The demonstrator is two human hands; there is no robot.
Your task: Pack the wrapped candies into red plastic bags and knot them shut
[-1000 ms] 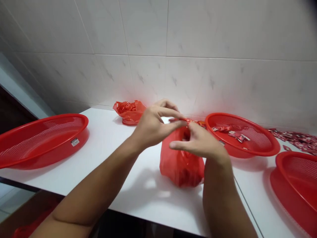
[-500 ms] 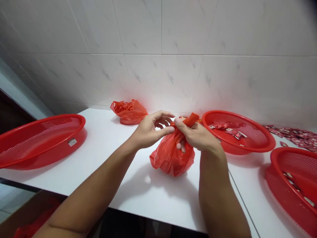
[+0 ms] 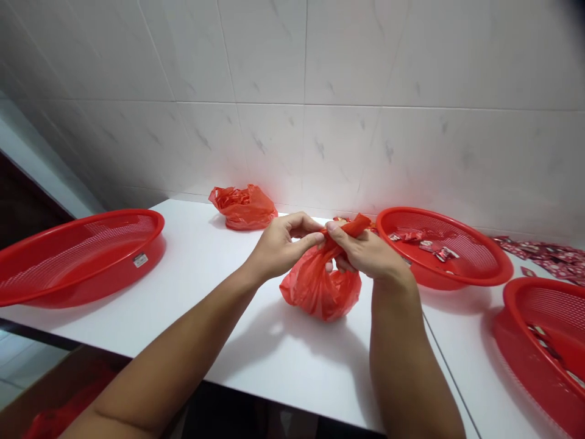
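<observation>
A filled red plastic bag (image 3: 320, 292) rests on the white table (image 3: 274, 372), its neck gathered and twisted at the top. My left hand (image 3: 287, 244) pinches part of the twisted neck between thumb and fingers. Closed round the neck from the other side is my right hand (image 3: 365, 247), with a rolled end of plastic sticking out above its thumb. The two hands nearly meet over the bag. What the bag holds does not show through.
Another red bag (image 3: 249, 210) lies by the tiled wall. A red basket (image 3: 146, 244) stands left. On the right are two more, a rear basket (image 3: 493, 268) and a front basket (image 3: 512, 299), with small wrapped packets inside. Loose packets (image 3: 548, 259) lie at the far right.
My left hand's fingers have come in from beside the bag's neck and closed on it. My right hand still grips the neck. The view has shifted slightly.
</observation>
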